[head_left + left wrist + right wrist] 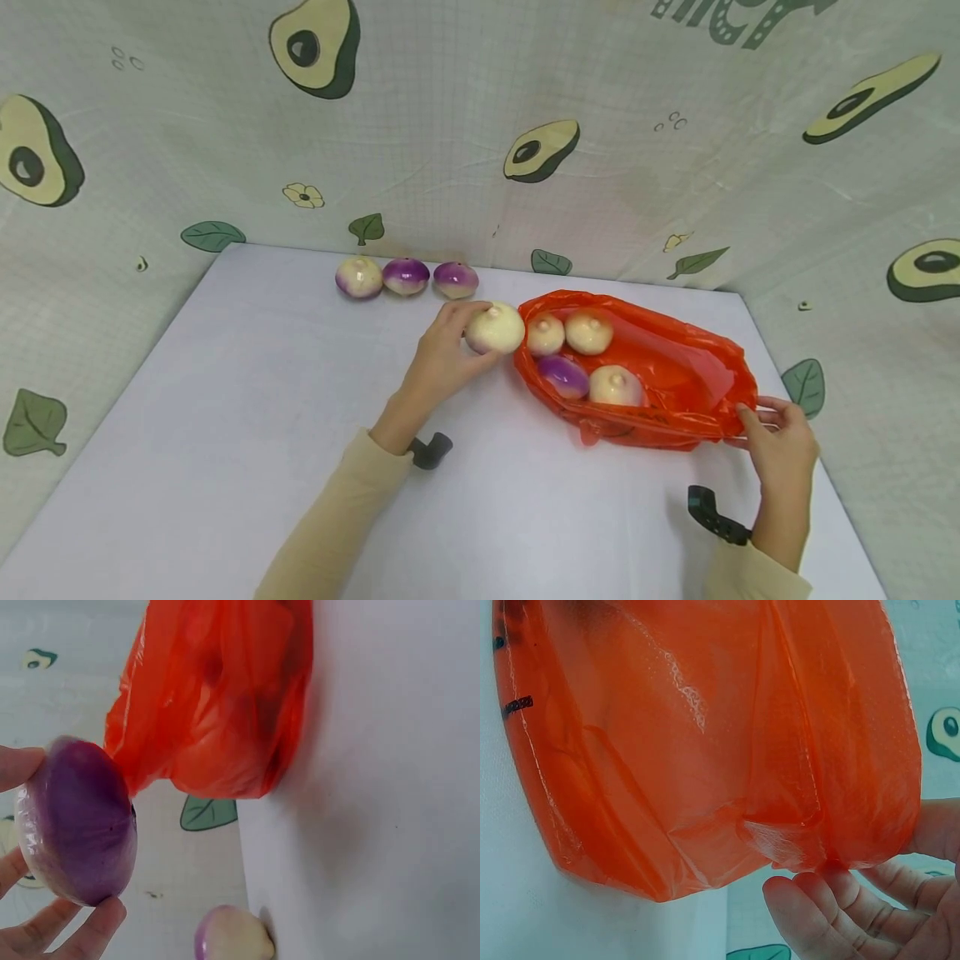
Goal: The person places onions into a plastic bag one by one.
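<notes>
beige sleeves (333, 529) are seen nearest in the head view, at the bottom edge. pale turnip (497, 329), purple underneath, is gripped by fingertips and thumb of the left hand (450, 346), held up just beside the left end of the red bag (652, 433); rim contact can't be told. bag's right end is pinched by the right hand (783, 446). four turnips (588, 333) are contained in the bag, bunched toward its left end; three turnips (406, 277) are lined up on the white table (225, 400), back left.

risks: left rim isn't held by either hand, so it could be snagged or folded in if the turnip is brought in low. glossy round skin could be slipped from the fingertips. thin film could be torn if the right side is pulled hard; mouth could be slumped shut if that pinch is released.
</notes>
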`<action>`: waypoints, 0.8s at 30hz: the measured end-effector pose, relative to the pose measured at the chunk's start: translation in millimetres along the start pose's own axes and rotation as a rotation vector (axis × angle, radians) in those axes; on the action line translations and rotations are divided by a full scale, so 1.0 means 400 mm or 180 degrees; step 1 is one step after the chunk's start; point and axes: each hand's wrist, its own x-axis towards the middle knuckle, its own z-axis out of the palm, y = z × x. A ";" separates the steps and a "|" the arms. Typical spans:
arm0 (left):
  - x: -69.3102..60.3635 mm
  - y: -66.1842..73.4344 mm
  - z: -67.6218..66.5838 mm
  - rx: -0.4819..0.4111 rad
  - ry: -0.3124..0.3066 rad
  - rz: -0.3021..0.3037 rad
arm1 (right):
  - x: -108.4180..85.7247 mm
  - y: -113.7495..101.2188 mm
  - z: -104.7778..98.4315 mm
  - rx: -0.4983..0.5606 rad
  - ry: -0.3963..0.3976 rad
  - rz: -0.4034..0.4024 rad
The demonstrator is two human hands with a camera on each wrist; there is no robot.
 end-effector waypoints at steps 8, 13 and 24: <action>-0.002 0.033 0.011 -0.0001 0.0001 0.0100 | 0.000 0.001 -0.001 -0.0024 0.0012 0.0015; -0.001 0.048 0.020 -0.0029 -0.0035 0.0131 | 0.001 0.002 -0.001 -0.0039 0.0010 0.0015; 0.004 0.093 0.057 0.0028 -0.0233 0.0166 | 0.002 0.005 -0.001 -0.0017 0.0000 -0.0021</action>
